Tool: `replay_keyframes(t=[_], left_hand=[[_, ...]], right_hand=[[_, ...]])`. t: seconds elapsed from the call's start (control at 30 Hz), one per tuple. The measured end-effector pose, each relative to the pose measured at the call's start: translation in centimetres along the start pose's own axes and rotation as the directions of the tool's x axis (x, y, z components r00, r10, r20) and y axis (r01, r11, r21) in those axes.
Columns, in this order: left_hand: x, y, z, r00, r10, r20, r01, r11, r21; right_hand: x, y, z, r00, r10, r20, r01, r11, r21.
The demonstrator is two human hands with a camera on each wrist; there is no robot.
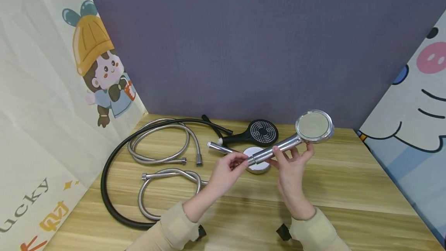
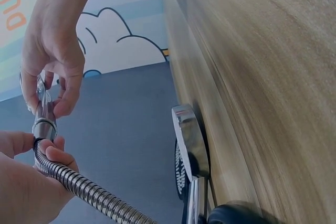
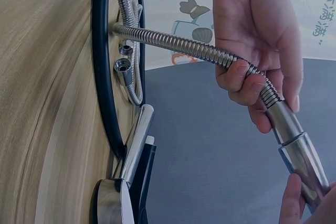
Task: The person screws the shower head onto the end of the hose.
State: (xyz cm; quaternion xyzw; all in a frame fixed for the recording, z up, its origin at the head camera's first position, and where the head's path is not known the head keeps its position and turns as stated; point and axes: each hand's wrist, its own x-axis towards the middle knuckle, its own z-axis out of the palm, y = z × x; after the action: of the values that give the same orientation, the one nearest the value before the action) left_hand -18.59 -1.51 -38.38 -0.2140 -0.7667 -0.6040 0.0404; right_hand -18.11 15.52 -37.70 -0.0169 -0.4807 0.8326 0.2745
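Note:
My left hand (image 1: 225,171) pinches the end fitting (image 3: 285,121) of a ribbed metal shower hose (image 3: 178,45) between thumb and fingers. My right hand (image 1: 293,169) grips the handle of a chrome shower head (image 1: 313,125), its round pale face turned up toward the head camera. The fitting meets the lower end of the handle in line, held above the table. From my left hand the hose slopes down to the table, as the right wrist view shows. How far the two are screwed together I cannot tell.
Behind my hands lie a black shower head (image 1: 263,131) and a chrome one with a white face (image 1: 253,151). On the left are a coiled metal hose (image 1: 167,162) and a long black hose (image 1: 104,189) on the wooden table (image 1: 352,189). A dark panel (image 1: 261,49) stands behind.

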Motion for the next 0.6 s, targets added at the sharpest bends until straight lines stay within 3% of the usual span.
replay_keyframes(t=[0.17, 0.3, 0.6], left_hand=[[-0.6, 2.3, -0.5, 1.000, 0.023, -0.001, -0.023, 1.000, 0.000], [-0.6, 2.4, -0.5, 1.000, 0.028, -0.005, -0.028, 1.000, -0.013], [0.2, -1.6, 0.2, 1.000, 0.029, -0.008, -0.029, 0.998, -0.054]], right_hand=[[0.0, 0.0, 0.0, 1.000, -0.002, 0.002, 0.002, 1.000, 0.006], [0.0, 0.0, -0.1, 1.000, 0.002, 0.000, -0.002, 1.000, 0.002], [-0.1, 0.2, -0.3, 1.000, 0.008, 0.000, -0.008, 1.000, 0.001]])
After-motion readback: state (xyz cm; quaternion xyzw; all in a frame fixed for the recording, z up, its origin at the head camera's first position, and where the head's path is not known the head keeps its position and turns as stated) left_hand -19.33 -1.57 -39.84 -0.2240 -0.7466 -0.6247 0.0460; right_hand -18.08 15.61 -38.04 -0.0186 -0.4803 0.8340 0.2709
